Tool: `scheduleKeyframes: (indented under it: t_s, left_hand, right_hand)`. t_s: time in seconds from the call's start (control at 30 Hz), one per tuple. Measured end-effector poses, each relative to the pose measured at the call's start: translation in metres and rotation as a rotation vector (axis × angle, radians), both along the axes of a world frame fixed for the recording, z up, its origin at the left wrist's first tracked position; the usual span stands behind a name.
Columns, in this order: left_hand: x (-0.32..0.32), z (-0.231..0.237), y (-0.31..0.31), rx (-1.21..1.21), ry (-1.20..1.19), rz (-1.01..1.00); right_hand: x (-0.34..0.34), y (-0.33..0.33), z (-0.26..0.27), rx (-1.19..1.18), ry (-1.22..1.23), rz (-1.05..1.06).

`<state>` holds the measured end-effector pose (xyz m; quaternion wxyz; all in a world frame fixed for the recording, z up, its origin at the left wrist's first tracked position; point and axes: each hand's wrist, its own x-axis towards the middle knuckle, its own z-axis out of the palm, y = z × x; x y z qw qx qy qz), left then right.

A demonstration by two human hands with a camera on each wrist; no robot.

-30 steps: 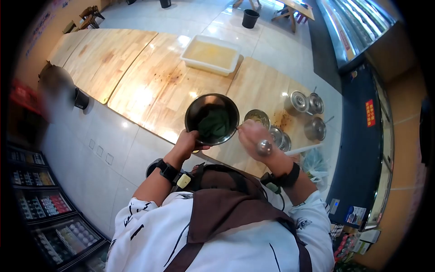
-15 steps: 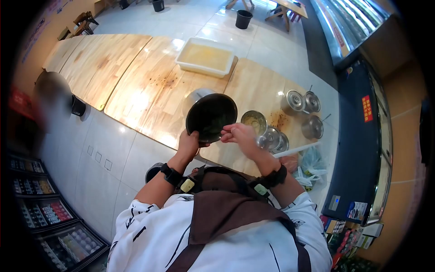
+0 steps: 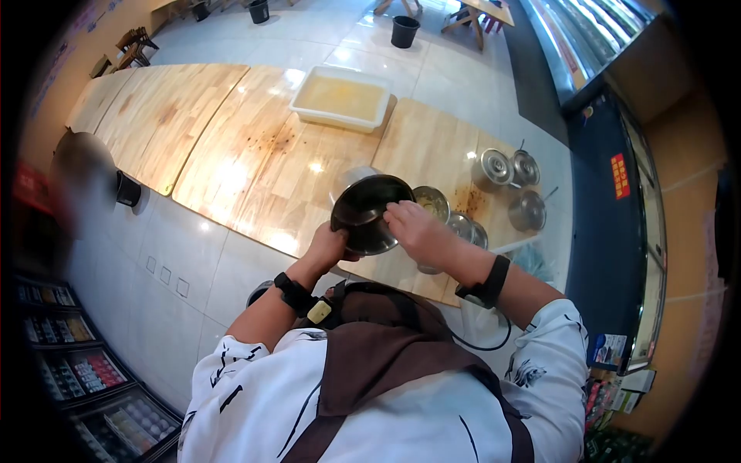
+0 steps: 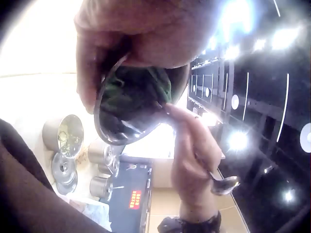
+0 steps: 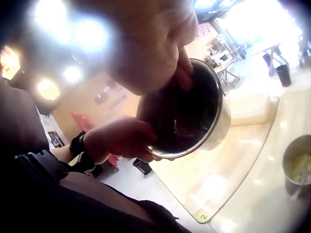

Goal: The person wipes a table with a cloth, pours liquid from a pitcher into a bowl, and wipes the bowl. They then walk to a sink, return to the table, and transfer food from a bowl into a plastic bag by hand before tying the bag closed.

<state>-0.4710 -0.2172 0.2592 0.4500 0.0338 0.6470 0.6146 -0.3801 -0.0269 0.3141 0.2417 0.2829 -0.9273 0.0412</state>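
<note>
A dark-looking metal pot (image 3: pixel 363 220) is held tilted above the near side of the wooden table. My left hand (image 3: pixel 328 245) grips its left rim, thumb on the edge. My right hand (image 3: pixel 424 233) reaches over the right rim, fingertips inside the mouth. In the left wrist view, dark green leafy stuff (image 4: pixel 141 87) shows in the pot, and a metal spoon (image 4: pixel 226 185) sticks out from the back of my curled right hand. The right wrist view shows the right fingers inside the pot (image 5: pixel 221 121); its contents are too dark there to tell.
Just right of the held pot are an open pot with yellowish contents (image 3: pixel 432 202) and metal lids (image 3: pixel 461 227). Several lidded pots (image 3: pixel 494 170) stand further right. A white tub of yellowish liquid (image 3: pixel 341 99) sits at the table's far edge.
The held pot has moved right over the table and tilted differently. My right hand has gone from beside the right rim to over the mouth, fingers inside.
</note>
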Motion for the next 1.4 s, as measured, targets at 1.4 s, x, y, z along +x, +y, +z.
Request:
scheduleKeyframes:
  t_s: [1.4]
  left_hand:
    - [-0.015,-0.016,0.009,0.246,0.24,0.272]
  right_hand:
    - [0.025,-0.007,-0.014,-1.915,-0.553,-0.309]
